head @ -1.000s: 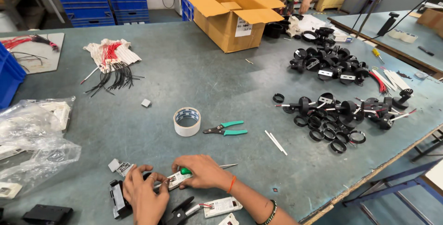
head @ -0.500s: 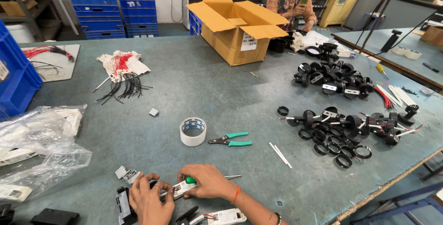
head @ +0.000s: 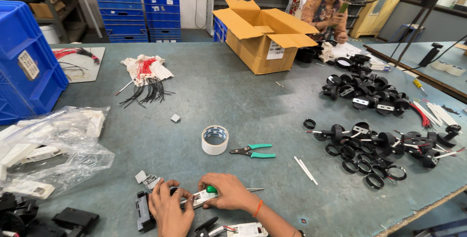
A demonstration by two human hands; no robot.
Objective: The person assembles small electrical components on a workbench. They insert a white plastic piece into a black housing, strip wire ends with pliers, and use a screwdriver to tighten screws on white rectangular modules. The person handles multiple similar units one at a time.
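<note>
Low at 6 o'clock on the table [head: 219,96]: right hand [head: 228,192] closed over a small white module [head: 204,197] and a green-handled screwdriver [head: 212,189], metal tip poking out toward 3 o'clock. Left hand [head: 168,210] curled shut on the module's other end, fingers [head: 176,194] pinching it, just beside a black rectangular part [head: 143,211]. Orange band on the right wrist. Small white pieces [head: 146,178] just off the left hand at 11 o'clock; another white module [head: 245,229] with red wires below the right forearm.

At 12 o'clock from the hands, a roll of white tape [head: 215,140] standing flat, green-handled cutters [head: 253,151] beside it at 3 o'clock, two white sticks [head: 305,170] farther right.

Containers: clear plastic bag [head: 53,144] at 9 o'clock, holding white rectangular parts; open cardboard box [head: 265,37] at 1 o'clock, flaps spread, contents not visible; blue plastic crate [head: 24,67] at 10 o'clock on the table edge, inside hidden.

Across the grey-green tabletop: bundle of red and black wires [head: 146,76] at 11 o'clock, heaps of black rings and fittings [head: 374,149] at 2 to 3 o'clock.

Beyond: stacked blue bins [head: 136,8] against the wall, dark shelving, and a seated person [head: 331,11] at the table's far end.
</note>
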